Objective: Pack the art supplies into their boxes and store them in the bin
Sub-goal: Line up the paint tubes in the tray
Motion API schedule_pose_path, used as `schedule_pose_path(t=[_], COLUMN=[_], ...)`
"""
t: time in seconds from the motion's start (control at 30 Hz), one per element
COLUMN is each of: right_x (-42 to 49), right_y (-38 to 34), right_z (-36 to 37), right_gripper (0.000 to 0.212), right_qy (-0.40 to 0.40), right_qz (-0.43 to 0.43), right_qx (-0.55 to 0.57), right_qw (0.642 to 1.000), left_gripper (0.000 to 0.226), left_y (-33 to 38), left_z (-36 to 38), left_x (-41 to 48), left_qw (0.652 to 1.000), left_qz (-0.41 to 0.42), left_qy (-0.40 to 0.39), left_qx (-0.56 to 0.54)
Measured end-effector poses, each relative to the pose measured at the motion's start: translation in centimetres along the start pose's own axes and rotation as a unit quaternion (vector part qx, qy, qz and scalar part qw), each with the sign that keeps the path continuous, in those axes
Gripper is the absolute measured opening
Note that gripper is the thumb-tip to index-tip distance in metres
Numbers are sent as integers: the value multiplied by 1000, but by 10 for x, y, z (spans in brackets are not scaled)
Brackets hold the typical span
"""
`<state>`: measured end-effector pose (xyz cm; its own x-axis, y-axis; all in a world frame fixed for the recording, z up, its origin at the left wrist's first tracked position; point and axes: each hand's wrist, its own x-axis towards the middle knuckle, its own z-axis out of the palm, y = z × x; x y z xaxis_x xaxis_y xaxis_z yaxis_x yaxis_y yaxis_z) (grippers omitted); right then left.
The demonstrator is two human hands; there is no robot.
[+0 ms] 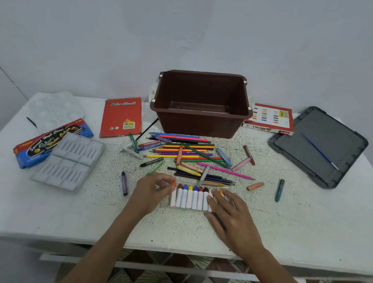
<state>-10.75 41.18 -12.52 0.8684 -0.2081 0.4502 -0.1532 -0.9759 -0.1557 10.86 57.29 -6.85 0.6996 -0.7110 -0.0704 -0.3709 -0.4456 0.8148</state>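
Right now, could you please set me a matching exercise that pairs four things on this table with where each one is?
Things:
1. paintbrush
2. brown bin
3. oil pastels box
4. red pencil box

Places:
A. left of the bin
B. lying on the grey lid
C. behind the loose pencils
D. right of the bin

Pairs: 1-B; 2-C; 3-D; 4-A
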Motion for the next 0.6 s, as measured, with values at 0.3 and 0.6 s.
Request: schedule_pose_path(t=[0.3,0.6], right_x=[-1,-1], right_y=[0,0], right_z=[0,1], right_gripper=[39,40], right_qy=[1,-3], right_qz=[0,2], right_qx=[-2,-2], right_qw=[1000,1000], left_gripper=[33,31], left_y=[-9,-21], left_z=[2,9], left_x=[1,-4], left_qw=[994,963], left_qz=[62,177], left_qy=[-29,-1], left_qx=[80,202])
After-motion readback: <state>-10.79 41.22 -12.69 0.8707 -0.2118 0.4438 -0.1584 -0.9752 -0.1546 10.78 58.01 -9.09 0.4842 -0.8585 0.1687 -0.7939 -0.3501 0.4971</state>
